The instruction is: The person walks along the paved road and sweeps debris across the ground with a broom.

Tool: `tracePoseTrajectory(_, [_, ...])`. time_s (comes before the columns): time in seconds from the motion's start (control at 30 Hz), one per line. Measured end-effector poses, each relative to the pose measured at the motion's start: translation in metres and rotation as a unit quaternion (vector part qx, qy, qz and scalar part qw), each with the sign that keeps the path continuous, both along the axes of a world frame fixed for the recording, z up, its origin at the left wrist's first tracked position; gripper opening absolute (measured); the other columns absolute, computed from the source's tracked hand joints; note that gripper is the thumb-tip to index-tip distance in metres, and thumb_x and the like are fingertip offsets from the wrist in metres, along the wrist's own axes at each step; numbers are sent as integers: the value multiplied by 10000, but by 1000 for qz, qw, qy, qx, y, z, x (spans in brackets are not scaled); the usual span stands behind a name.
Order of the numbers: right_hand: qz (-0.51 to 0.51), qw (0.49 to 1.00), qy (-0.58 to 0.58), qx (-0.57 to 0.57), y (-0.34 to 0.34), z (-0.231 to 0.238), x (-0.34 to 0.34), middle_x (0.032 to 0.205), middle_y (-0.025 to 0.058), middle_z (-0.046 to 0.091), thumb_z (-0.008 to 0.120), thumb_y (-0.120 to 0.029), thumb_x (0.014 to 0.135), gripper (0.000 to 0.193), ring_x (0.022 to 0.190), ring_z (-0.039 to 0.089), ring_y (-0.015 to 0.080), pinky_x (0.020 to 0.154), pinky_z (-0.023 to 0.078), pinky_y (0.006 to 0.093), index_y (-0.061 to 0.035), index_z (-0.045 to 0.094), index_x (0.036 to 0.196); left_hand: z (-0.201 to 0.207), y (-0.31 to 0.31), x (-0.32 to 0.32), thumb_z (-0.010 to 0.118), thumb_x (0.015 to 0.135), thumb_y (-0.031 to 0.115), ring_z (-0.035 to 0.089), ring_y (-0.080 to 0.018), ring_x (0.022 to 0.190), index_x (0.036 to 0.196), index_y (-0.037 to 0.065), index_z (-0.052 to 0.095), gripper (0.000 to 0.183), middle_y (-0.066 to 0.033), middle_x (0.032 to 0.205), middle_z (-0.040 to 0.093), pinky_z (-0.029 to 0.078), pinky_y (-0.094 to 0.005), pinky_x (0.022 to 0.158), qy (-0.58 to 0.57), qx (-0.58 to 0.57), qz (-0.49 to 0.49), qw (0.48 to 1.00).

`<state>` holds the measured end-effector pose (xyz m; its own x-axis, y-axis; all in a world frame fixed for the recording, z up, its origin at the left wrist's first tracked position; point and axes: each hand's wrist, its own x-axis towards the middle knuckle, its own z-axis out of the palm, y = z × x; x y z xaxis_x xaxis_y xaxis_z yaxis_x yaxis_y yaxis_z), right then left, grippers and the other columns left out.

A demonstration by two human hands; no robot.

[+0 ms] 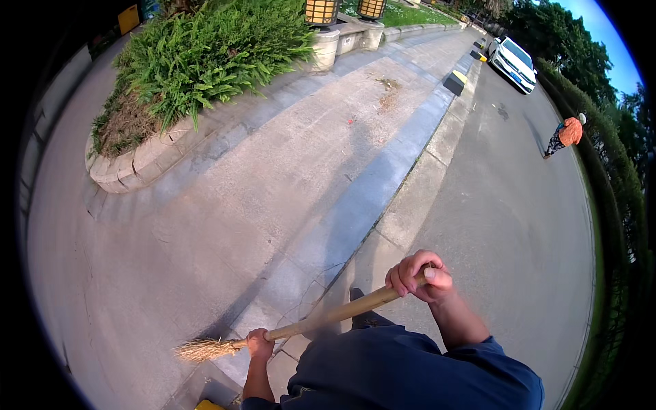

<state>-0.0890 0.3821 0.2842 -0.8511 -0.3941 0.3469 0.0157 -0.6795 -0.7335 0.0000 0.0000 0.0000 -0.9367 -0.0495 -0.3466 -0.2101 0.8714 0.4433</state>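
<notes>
A long broom (335, 313) with a thick bamboo-like handle lies slantwise across my body. My right hand (420, 277) is closed around the top end of the handle, at the right. Lower down, near the bristles, my left hand (260, 344) wraps the handle. The straw bristles (206, 349) point to the left over the pavement; whether they touch the ground I cannot tell. Farther ahead on the paving lie a small heap of dry leaves (388, 96) and a small red scrap (351, 121).
A stone-edged planter (137, 164) with green ferns (212, 58) stands at the far left. A kerb (410, 198) divides the pavement from the road. Ahead are a yellow-and-black block (455, 82), a white car (512, 63) and, right, a person in orange (568, 132). Something yellow (208, 405) shows at the lower edge.
</notes>
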Motion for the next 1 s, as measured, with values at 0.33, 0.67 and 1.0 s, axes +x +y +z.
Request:
tracePoseTrajectory(0.33, [-82,990,-109,33,81,-55,1,729,79,527,501,-135,821,155,723,530,190,739,424,358,2,547,877,-13,32,-16,634,623,277,595,-278,807,788,114,636,232,-112,798,630,445,-382,760,-95,-78,-100,987])
tracePoseTrajectory(0.67, [-261,901,-346,-30,236,-171,38,620,70,514,498,-189,829,151,654,551,242,749,443,452,-56,546,880,-27,124,-11,593,640,405,585,-338,831,813,66,626,382,-178,840,617,456,-395,726,-285,-101,-257,918])
tracePoseTrajectory(1.0, [-348,846,-401,-51,287,-211,91,645,92,533,493,-152,830,137,681,568,270,704,467,411,-34,543,878,15,184,-41,535,698,358,567,-359,877,846,23,622,377,-219,886,598,429,-412,736,-324,-85,-268,903])
